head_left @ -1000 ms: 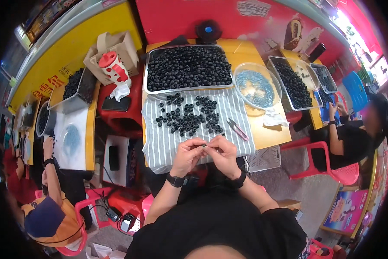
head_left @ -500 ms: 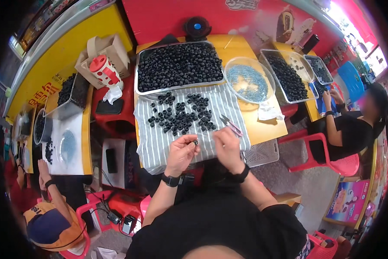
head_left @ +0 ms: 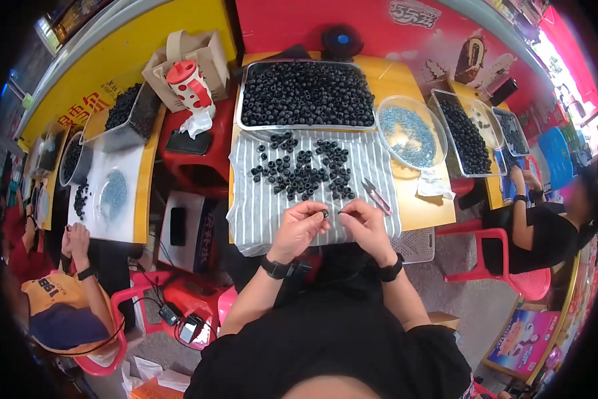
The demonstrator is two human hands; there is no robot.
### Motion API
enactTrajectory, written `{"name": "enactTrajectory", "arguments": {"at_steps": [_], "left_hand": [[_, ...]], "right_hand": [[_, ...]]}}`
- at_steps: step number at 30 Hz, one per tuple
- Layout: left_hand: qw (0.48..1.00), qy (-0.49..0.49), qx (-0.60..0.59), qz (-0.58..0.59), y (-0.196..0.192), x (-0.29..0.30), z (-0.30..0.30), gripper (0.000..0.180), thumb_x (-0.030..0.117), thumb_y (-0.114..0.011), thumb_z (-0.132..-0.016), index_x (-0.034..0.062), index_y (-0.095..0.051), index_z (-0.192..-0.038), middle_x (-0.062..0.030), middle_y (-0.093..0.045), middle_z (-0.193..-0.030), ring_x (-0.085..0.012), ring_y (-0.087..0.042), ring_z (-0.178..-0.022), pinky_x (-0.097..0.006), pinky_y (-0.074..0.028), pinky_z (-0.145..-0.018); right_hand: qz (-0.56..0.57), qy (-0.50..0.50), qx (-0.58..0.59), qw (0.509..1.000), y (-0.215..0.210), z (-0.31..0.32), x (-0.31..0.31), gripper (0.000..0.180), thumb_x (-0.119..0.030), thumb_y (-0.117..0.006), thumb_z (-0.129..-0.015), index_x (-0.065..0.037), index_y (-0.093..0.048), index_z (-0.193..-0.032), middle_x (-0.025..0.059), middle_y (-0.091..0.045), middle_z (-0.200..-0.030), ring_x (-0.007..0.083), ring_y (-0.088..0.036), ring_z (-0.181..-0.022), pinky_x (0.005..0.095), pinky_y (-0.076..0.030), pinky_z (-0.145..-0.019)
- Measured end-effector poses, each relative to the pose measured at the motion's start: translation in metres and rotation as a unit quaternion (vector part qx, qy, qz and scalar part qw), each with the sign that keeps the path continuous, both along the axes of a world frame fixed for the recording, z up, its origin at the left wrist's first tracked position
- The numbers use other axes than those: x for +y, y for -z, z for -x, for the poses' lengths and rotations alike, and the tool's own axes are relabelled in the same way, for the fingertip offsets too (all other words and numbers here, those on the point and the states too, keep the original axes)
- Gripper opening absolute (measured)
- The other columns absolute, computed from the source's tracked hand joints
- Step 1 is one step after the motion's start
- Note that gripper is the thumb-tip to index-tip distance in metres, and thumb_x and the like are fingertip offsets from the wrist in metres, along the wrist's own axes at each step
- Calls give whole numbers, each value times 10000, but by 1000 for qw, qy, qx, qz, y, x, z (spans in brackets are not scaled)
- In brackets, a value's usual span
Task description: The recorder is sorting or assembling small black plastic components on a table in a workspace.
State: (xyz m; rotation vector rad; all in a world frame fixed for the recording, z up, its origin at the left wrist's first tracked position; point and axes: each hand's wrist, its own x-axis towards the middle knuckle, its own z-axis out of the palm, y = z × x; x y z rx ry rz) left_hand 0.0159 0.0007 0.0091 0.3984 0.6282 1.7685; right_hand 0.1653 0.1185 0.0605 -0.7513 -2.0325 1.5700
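My left hand pinches a small black ring-shaped part between thumb and fingertips, just above the near edge of a grey-and-white striped cloth. Close to it on the right, my right hand has thumb and forefinger pressed together; what they hold is too small to name. Beyond both hands, a loose pile of black ring-shaped parts is spread on the cloth. Small snips with pink handles lie right of the pile, beyond my right hand.
Behind the cloth stands a tray heaped with black parts. A round clear dish holds tiny bluish pieces, beside a crumpled tissue. A dotted cup and phone rest on a red stool. Co-workers sit left and right.
My right hand has come down and in beside my left, its fingers now pinched near the black part. The whole view has shifted, moving the table rightward in the picture.
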Motion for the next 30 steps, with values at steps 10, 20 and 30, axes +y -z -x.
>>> {"name": "enactTrajectory", "arguments": {"at_steps": [10,20,30], "left_hand": [[1000,-2,-22,-15,2,1,0,201,-5,-596,-907,-35,-614,-1105,-89,-662,-928,-155,-645,-798,-266,-531,-707],[1000,-1,8,-28,4,0,-1,194,-33,-598,-898,-55,-632,-1087,-90,-615,-1037,-166,-645,-833,-264,-536,-720],[1000,-7,-6,-25,2,1,-2,188,-10,-591,-912,-50,-637,-1090,-76,-612,-1032,-151,-631,-833,-253,-519,-732]], "right_hand": [[-76,-40,22,996,-11,15,-20,24,24,-591,-869,26,-575,-887,103,-612,-785,161,-640,-735,269,-481,-627],[41,-48,10,998,-10,9,-15,34,22,-611,-865,23,-580,-879,65,-618,-790,118,-629,-732,254,-477,-632],[10,-14,86,996,-6,15,-23,40,46,-625,-846,25,-592,-854,56,-612,-774,108,-639,-743,231,-493,-645]]}}
